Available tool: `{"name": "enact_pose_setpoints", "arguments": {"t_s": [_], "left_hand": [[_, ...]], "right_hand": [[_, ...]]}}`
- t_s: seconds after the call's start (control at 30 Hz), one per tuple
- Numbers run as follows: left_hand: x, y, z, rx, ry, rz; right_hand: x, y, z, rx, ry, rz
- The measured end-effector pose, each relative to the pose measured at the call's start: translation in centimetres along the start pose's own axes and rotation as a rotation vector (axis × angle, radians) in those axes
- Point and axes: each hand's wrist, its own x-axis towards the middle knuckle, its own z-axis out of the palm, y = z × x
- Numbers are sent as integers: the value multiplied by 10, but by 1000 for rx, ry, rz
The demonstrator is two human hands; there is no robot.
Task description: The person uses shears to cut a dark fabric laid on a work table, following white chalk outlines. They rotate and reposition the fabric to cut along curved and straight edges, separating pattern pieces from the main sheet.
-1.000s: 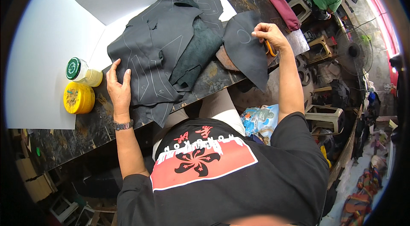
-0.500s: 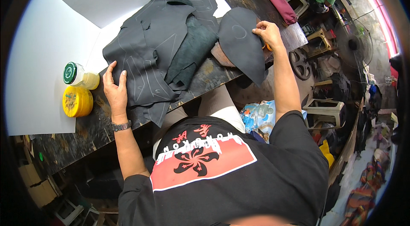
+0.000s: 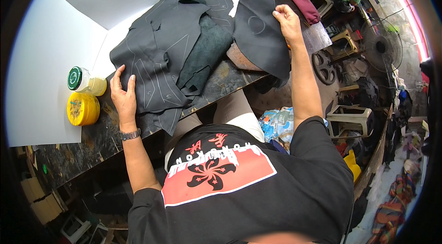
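Note:
Black leather pieces (image 3: 156, 46) with pale drawn outlines lie layered on the dark worktable. My left hand (image 3: 123, 101) rests at their left edge, thumb and fingers spread, with the fingertips touching the leather. Between them and the right side, a dark green, rough-faced piece (image 3: 207, 46) shows. My right hand (image 3: 289, 23) pinches the right edge of a separate black leather piece (image 3: 258, 27), which carries a drawn circle. This piece stands partly raised, and its lower end hangs near the table's front edge. Under it, a brown piece (image 3: 242, 58) sticks out.
A jar with a green lid (image 3: 85, 81) and a yellow tub (image 3: 83, 109) stand left of the leather. White panels (image 3: 50, 55) rise behind. A maroon pouch (image 3: 301, 3) lies far right on the worktable (image 3: 115, 138). Beyond are a fan (image 3: 380, 47), stools and another person in green.
My right hand has moved up and away, lifting the upper part of the circle-marked leather piece. The left hand stays in about the same place.

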Motion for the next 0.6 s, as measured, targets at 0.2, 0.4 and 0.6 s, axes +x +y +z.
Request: {"name": "enact_pose_setpoints", "arguments": {"t_s": [0.2, 0.4, 0.6], "left_hand": [[1, -1, 2, 10, 5, 17], [2, -2, 1, 53, 40, 58], [1, 1, 0, 32, 45, 46]], "right_hand": [[12, -73, 29, 452, -165, 66], [23, -111, 79, 783, -243, 196], [-5, -82, 136, 410, -529, 450]]}}
